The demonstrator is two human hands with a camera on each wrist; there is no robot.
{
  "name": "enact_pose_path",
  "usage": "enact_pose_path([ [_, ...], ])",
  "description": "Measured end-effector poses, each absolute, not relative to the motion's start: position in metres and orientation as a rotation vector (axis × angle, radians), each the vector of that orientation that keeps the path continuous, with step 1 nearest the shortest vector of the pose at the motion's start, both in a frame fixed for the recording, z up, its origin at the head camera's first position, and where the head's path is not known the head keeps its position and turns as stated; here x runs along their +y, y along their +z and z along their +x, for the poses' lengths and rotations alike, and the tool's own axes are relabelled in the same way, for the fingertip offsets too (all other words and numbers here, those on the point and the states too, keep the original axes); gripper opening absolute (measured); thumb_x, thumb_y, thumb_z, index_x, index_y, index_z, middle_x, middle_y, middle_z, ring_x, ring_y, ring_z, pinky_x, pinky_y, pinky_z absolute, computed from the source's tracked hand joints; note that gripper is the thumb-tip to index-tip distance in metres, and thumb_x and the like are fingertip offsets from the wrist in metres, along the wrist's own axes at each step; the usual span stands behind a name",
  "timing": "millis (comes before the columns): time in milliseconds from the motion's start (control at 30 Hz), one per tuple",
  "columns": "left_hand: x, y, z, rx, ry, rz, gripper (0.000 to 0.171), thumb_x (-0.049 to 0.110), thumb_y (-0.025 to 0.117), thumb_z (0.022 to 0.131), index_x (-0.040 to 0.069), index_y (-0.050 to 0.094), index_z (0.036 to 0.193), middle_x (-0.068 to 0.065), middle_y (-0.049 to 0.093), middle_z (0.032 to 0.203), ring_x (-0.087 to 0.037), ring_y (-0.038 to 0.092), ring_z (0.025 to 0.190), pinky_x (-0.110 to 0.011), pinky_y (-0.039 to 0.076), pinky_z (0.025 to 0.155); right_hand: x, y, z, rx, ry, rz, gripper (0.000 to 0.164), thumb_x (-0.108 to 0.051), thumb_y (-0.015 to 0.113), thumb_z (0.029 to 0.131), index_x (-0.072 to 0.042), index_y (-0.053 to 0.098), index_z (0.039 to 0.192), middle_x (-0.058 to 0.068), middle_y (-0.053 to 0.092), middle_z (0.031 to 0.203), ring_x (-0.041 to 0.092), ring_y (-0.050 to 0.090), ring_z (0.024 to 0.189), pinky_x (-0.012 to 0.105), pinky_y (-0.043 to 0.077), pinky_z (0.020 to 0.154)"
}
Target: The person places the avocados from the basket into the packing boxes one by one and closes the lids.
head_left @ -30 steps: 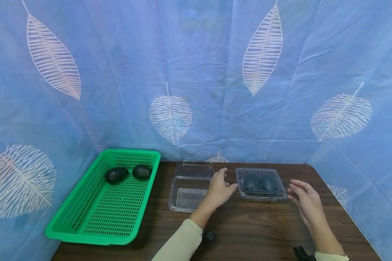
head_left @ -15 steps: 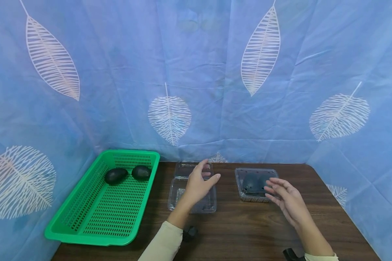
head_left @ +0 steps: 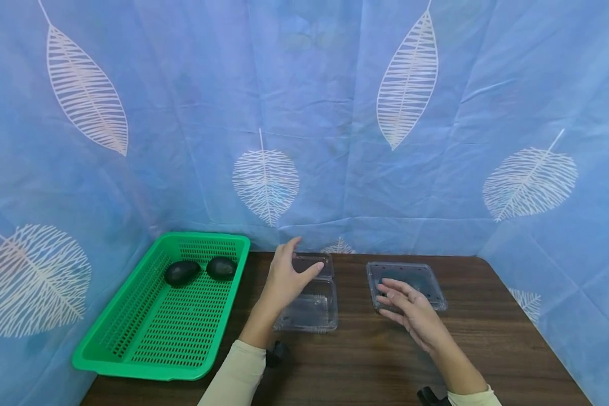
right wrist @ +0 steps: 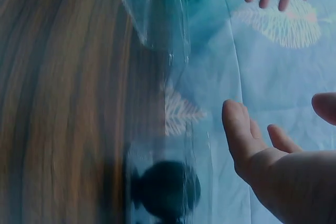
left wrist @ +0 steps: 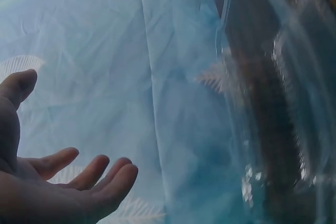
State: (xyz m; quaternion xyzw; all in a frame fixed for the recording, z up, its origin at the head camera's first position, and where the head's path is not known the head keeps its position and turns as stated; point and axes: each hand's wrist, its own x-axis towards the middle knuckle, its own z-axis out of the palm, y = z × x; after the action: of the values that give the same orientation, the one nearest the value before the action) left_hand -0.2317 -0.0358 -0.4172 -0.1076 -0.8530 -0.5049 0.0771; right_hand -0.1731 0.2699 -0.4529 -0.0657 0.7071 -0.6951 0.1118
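Note:
My left hand (head_left: 284, 282) hovers over the left side of an open clear plastic clamshell box (head_left: 312, 313), fingers spread and holding nothing. In the left wrist view, its loosely bent fingers (left wrist: 113, 182) stand apart from the box's clear wall (left wrist: 262, 145). My right hand (head_left: 411, 310) is in the air in front of a closed clear clamshell box (head_left: 431, 282), partly covering it in the head view. Dark avocados (right wrist: 167, 190) show through that box in the right wrist view. Nothing lies between the right hand's relaxed fingers and thumb.
A green perforated basket (head_left: 147, 369) stands on the left of the brown wooden table (head_left: 360, 366). Two dark avocados (head_left: 182, 273) lie in its far end. A blue cloth with white leaf prints (head_left: 335, 141) hangs behind the table.
Both hands have moved left: the left from the gap between the boxes to over the open box's left side, the right from beside the closed box to in front of it. The boxes stay put.

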Motion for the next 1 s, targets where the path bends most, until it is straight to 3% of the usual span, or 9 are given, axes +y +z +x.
enact_pose_path([
  [233,-0.045,-0.399,-0.243,-2.636,-1.178,-0.324,0.086,0.050,0.076,0.092,0.014,0.037,0.160,-0.022,0.039,0.154,-0.043,0.045,0.140,-0.062,0.049,0.102,0.245,-0.458,-0.175,1.991,-2.005,-0.176,0.064,-0.024,0.046,0.112,0.003,0.016,0.162,0.031,0.024,0.165,0.048,0.036,0.148,0.044,0.052,0.107],
  [633,-0.084,-0.379,-0.261,-2.743,-0.835,-0.290,0.092,0.049,0.075,0.093,0.008,0.029,0.162,-0.027,0.039,0.153,-0.047,0.041,0.141,-0.063,0.048,0.102,0.214,-0.472,-0.177,1.941,-1.922,-0.135,0.066,-0.022,0.048,0.111,0.005,0.015,0.161,0.036,0.018,0.164,0.053,0.032,0.148,0.054,0.048,0.109],
  [767,-0.103,-0.379,-0.264,-2.793,-0.736,-0.262,0.094,0.050,0.074,0.093,0.007,0.027,0.162,-0.027,0.037,0.154,-0.048,0.039,0.141,-0.064,0.048,0.103,0.206,-0.480,-0.182,1.907,-1.949,-0.063,0.066,-0.022,0.052,0.109,0.005,0.018,0.160,0.036,0.024,0.159,0.049,0.043,0.138,0.054,0.051,0.106],
  [1000,-0.139,-0.384,-0.269,-2.854,-0.590,-0.321,0.098,0.050,0.074,0.094,0.008,0.022,0.165,-0.031,0.033,0.157,-0.053,0.035,0.143,-0.068,0.044,0.105,0.196,-0.495,-0.190,1.835,-1.999,0.077,0.063,-0.027,0.060,0.106,0.004,0.031,0.153,0.025,0.040,0.144,0.028,0.056,0.113,0.046,0.057,0.096],
])
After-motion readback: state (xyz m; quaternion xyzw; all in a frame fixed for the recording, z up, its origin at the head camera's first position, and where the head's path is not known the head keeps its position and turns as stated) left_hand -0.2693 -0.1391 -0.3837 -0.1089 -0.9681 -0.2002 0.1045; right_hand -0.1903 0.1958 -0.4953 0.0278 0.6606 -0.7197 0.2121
